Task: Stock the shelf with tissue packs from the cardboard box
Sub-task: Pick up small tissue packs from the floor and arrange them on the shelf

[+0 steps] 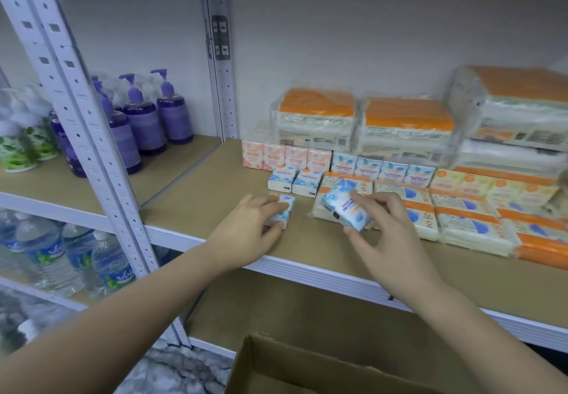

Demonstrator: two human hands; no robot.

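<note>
Left hand (250, 220): my grip is curled over a blue pack (284, 211) that stands on the shelf (215, 197) near the front edge, in front of two more blue packs (296, 181).
Right hand (379, 224): my grip pinches a second pack (345, 206), thumb below and fingers on top, tilted and clear of the board, over the left end of the flat orange-and-cream packs (430, 212).
Shelf stock: pink packs (287, 157) and upright blue ones (384, 171) line the back; wrapped bundles (362, 123) are stacked behind them against the wall.
Box (307, 369): open on the floor below the front edge; I cannot see what is left inside.
Step, as I judge it: setting both packs down to start a new front row.
Risk 1: the left pack sits close to the front edge; a nudge as I let go could push it off.
Risk 2: the right pack is askew; lowered like this it would land partly on the flat packs and tip.
Risk 3: my right wrist may brush the front stock and shove it out of line.
</note>
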